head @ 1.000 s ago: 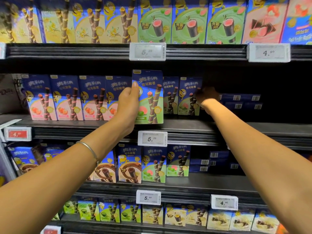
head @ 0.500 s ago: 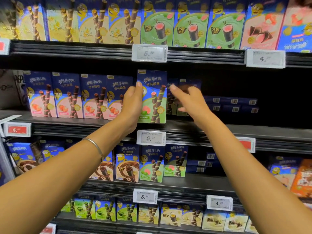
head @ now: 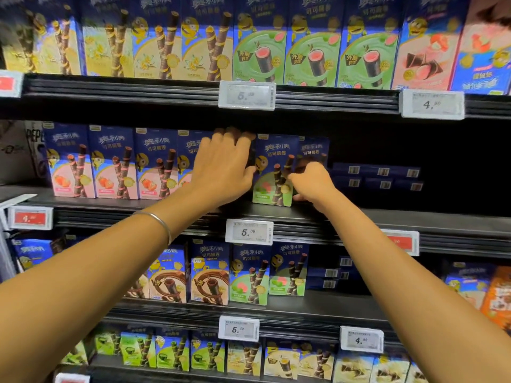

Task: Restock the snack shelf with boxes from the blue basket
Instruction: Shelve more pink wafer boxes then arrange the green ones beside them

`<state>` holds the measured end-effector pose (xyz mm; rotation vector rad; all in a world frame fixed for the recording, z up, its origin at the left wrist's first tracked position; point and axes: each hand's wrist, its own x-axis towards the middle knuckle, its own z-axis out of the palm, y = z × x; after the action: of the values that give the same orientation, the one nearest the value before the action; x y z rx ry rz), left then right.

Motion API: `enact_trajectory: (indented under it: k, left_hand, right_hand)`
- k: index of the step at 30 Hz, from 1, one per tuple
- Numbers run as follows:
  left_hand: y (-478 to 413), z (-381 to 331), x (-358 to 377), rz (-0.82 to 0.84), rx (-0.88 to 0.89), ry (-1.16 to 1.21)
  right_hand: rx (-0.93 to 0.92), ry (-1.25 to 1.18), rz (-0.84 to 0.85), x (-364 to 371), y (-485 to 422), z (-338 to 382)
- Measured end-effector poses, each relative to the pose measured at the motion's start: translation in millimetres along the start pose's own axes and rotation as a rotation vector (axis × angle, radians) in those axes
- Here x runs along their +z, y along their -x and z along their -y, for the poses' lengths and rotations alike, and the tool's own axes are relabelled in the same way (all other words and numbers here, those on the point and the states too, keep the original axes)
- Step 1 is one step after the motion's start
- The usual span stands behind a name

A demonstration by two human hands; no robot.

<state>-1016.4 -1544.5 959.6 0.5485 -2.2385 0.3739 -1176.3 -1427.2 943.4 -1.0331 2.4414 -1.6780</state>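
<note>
green box had reached the front edge of the shelf, flat left hand bracing, right hand pinching it; a nudge risked toppling.

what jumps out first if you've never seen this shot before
Two bare arms reach into the middle shelf, where the left hand and right hand flank an upright green box, each touching one of its sides. Left of it runs a row of pink strawberry boxes. To its right the shelf is mostly dark, with flat-lying boxes at the back.
</note>
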Motion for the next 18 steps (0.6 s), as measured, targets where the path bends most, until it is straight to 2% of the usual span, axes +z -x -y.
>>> enact_trajectory:
  k: [2,6,11,18]
  left_hand:
    - [-5.0,6.7,-2.6,-0.004,0.005,-0.104]
    - [-11.2,19.8,-4.2,-0.029,-0.022,-0.150]
    - [-12.3,41.6,3.9,0.010,-0.066,-0.198]
    - [-9.9,56.1,6.6,0.014,-0.075,-0.142]
  right_hand:
    - [-0.037,0.124,-0.016,11.0,-6.1,2.1]
    - [-0.054,0.313,-0.016,33.4,-17.0,6.9]
    - [-0.070,0.341,-0.033,56.0,-36.2,11.1]
    - [-0.129,0.398,-0.098,74.3,-50.6,15.7]
